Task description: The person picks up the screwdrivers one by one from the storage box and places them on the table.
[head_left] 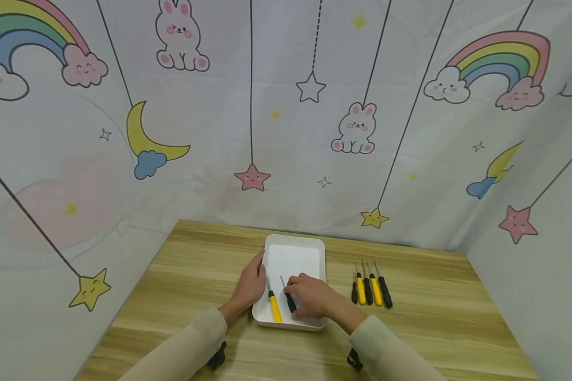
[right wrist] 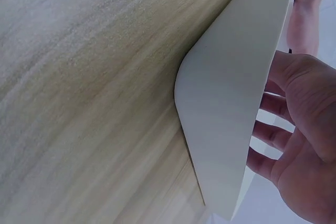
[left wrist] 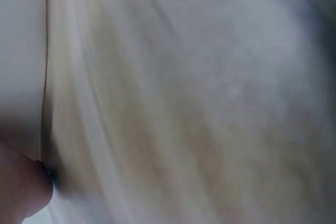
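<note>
A white rectangular tray (head_left: 295, 253) stands on the table, holding a yellow-and-black screwdriver (head_left: 274, 308) and a black screwdriver (head_left: 291, 303). My left hand (head_left: 251, 284) grips the tray's left wall, its fingers along the outside; the left wrist view shows only part of that hand against the wall. Inside the tray, my right hand (head_left: 313, 297) holds the black screwdriver, fingers near the handle's upper part and thumb by its lower end. In the right wrist view the fingers (right wrist: 273, 135) bend over the tray's rim, and their tips are hidden behind its wall.
Right of the tray, several yellow and black screwdrivers (head_left: 374, 290) lie side by side, shafts pointing away. The wood-grain table (head_left: 438, 312) meets a white patterned curtain (head_left: 295, 206) at the back. More curtain hangs at both sides.
</note>
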